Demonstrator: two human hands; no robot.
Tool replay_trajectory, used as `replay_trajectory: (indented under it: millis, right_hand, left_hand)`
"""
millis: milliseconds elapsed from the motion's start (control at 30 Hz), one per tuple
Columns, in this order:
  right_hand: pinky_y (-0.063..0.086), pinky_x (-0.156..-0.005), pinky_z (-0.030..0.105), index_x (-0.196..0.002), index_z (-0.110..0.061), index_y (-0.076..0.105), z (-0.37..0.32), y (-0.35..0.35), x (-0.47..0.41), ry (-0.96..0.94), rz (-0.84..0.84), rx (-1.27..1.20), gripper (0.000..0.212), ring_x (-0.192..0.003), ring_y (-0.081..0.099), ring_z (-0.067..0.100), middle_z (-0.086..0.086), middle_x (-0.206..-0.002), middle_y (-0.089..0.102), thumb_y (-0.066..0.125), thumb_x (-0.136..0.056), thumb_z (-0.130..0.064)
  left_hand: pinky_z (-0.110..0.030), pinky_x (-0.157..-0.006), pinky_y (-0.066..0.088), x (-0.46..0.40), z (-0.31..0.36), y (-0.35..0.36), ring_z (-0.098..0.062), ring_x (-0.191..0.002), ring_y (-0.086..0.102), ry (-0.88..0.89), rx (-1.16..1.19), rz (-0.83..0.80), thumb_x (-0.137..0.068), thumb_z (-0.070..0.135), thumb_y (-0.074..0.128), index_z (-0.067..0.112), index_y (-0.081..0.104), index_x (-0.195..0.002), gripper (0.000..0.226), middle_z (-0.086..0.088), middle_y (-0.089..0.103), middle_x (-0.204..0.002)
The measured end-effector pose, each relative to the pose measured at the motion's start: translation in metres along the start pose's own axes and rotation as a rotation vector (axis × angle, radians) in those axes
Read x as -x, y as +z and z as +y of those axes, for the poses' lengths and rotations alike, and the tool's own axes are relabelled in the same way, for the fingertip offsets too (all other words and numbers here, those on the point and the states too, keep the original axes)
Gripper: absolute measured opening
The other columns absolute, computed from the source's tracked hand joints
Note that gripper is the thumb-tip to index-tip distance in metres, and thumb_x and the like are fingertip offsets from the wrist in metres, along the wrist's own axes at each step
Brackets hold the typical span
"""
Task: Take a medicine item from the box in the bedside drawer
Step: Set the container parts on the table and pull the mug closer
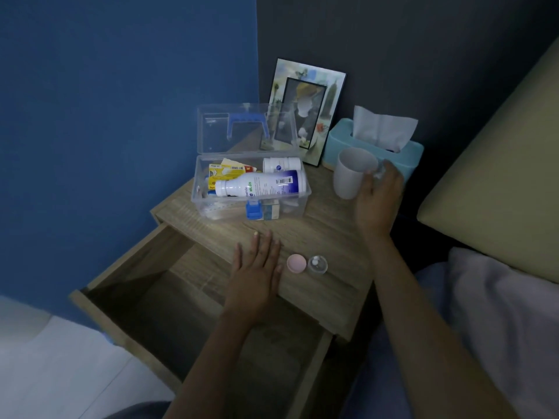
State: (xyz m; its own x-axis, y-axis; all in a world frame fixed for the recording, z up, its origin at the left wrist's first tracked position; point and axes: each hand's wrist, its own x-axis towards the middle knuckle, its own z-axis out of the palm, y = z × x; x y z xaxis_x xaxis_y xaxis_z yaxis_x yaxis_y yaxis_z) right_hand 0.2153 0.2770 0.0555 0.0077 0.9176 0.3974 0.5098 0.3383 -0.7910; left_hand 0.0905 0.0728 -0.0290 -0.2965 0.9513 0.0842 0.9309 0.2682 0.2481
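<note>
A clear plastic medicine box (pixel 302 204) stands on the bedside table with its lid (pixel 208 131) raised. Inside lie a large white bottle (pixel 260 184), a smaller white bottle (pixel 281 164) and yellow packets (pixel 225 170). Near the table's front edge sit a pink cap (pixel 296 263) and a small clear pot (pixel 317 264) with white pills in it. My left hand (pixel 257 273) lies flat on the table top, fingers apart, just left of the cap. My right hand (pixel 378 201) grips a white mug (pixel 351 172) by its handle, tilted, right of the box.
The wooden drawer (pixel 127 267) below the table top is pulled out and its inside shows nothing. A photo frame (pixel 305 110) leans on the wall behind the box. A blue tissue box (pixel 338 143) stands behind the mug. The bed with white sheets (pixel 499 313) is on the right.
</note>
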Motion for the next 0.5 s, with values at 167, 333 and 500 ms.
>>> replay_trajectory:
  millis: [167,333,500]
  right_hand:
    - [0.042,-0.084,0.026,-0.119,-0.001,0.051,0.017,0.018,-0.033,0.32,-0.027,-0.098,0.047,-0.112,0.057,0.03,0.019,-0.124,0.058,0.032,-0.101,-0.04]
    - [0.034,-0.072,0.016,-0.113,0.009,0.053,0.033,0.026,-0.036,0.403,-0.039,-0.224,0.049,-0.112,0.057,0.029,0.022,-0.119,0.061,0.031,-0.103,-0.034]
    - [0.028,-0.059,0.017,-0.102,0.01,0.056,0.032,0.021,-0.024,0.363,0.0,-0.205,0.044,-0.105,0.058,0.031,0.027,-0.114,0.061,0.034,-0.103,-0.029]
  left_hand:
    - [-0.045,-0.119,-0.005,0.0,-0.002,0.004,-0.02,-0.15,-0.006,-0.012,-0.036,0.0,-0.1,0.04,0.013,0.024,0.009,-0.154,0.056,0.002,0.0,-0.163]
    - [-0.045,-0.119,-0.005,-0.001,-0.003,0.006,-0.021,-0.15,-0.003,-0.013,-0.042,0.001,-0.098,0.044,0.006,0.024,0.011,-0.153,0.059,0.001,0.004,-0.163]
    - [-0.045,-0.119,-0.004,0.0,-0.003,0.005,-0.021,-0.15,0.0,-0.012,-0.058,0.002,-0.097,0.044,0.004,0.023,0.013,-0.153,0.061,0.001,0.005,-0.163]
